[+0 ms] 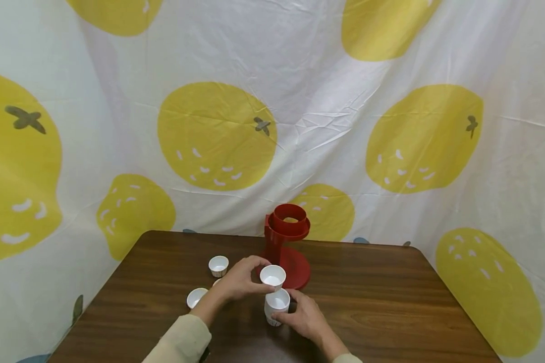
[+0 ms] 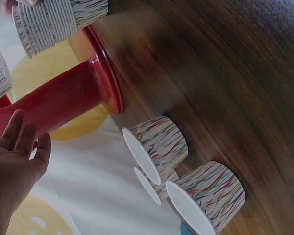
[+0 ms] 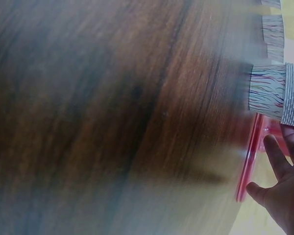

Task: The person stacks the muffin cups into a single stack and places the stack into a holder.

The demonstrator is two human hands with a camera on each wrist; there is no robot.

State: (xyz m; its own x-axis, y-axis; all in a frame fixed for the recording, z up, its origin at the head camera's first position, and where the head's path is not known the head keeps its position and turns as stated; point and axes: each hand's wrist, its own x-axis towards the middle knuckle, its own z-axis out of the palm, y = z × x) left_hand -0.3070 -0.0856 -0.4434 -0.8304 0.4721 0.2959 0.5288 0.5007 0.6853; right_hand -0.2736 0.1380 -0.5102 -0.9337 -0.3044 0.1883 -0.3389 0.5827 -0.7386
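Observation:
My left hand (image 1: 240, 281) pinches a small white paper baking cup (image 1: 273, 278) by its side, over the mouth of a stack of such cups (image 1: 277, 306). The raised cup shows partly at the edge of the left wrist view, its wall striped in colours. My right hand (image 1: 305, 317) grips the stack between thumb and fingers. Seen from the right wrist, the stack (image 3: 267, 90) has many nested rims and stands upright on the table. Just behind both hands is a red stand (image 1: 295, 267) with a round base and a ring-shaped top.
Several single cups stand left of the left hand: one at the back (image 1: 218, 267), one nearer (image 1: 196, 297), and another half hidden behind the forearm. The brown wooden table (image 1: 381, 302) ends at a lemon-print cloth (image 1: 309, 75) hanging behind it.

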